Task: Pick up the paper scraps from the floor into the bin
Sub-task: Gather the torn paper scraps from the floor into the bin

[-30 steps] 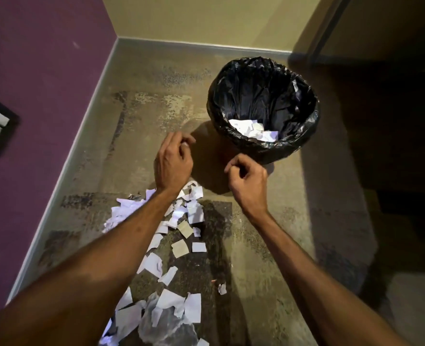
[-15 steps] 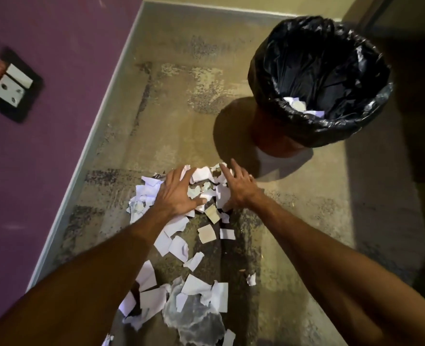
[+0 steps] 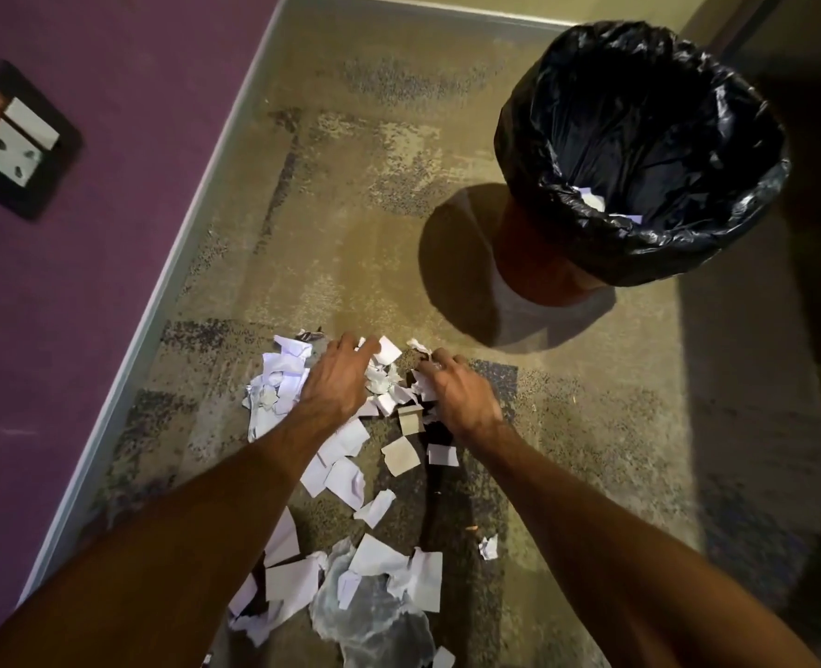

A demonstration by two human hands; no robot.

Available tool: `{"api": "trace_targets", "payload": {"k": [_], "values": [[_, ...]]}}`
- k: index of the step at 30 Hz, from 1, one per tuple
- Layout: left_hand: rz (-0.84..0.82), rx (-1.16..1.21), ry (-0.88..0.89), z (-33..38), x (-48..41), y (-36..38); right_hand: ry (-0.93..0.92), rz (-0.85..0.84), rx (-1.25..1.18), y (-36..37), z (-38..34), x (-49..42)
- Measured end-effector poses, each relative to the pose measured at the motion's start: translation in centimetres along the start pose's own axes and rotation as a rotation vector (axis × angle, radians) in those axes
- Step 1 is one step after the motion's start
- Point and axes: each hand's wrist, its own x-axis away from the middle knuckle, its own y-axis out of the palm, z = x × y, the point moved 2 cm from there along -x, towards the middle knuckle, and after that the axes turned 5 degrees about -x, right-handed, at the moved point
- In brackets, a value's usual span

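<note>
Since a moment ago your two hands have drawn closer together over the far end of the pile, fingers curling in where they lay spread. On the purple wall at left sits a white socket plate in a black frame [image 3: 15,142]. Your left hand [image 3: 336,383] presses down on the torn white paper scraps [image 3: 345,479], fingers bent and raking them inward, not yet clasped around any. Your right hand [image 3: 461,397] is cupped against the same heap, fingers hooked into the pieces; whether it grips one you cannot tell. The scraps trail across the mottled tan floor [image 3: 350,243] toward you. The round bin lined with a black plastic bag [image 3: 640,151] stands well apart at right, some white scraps inside.
</note>
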Motion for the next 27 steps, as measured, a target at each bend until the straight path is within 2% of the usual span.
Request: {"api": "trace_targets", "payload": {"k": [5, 8, 12, 17, 20, 22, 27], "values": [[0.075, 0.153, -0.041, 0.4, 0.7, -0.3, 0.001, 0.041, -0.083, 0.3, -0.2, 0.9], [0.078, 0.173, -0.068, 0.2, 1.1, -0.1, 0.022, 0.092, -0.182, -0.1, 0.0, 1.5], [0.065, 0.134, -0.074, 0.6, 1.7, -0.3, 0.136, 0.114, -0.385, -1.3, 0.7, 2.6], [-0.155, 0.076, -0.066, 1.8, 1.2, -0.2, 0.155, 0.098, -0.434, -2.5, 1.4, 3.1], [-0.183, -0.01, -0.093, 2.3, 0.4, 0.9, 0.147, 0.101, -0.4, -2.0, 1.9, 2.1], [-0.134, -0.054, -0.087, 2.4, 0.5, 1.5, 0.139, 0.1, -0.399, -1.1, 1.5, 1.7], [0.047, 0.083, -0.011, 1.8, 1.0, 1.3, 0.15, 0.08, -0.439, 0.1, 0.8, 2.2]]}}
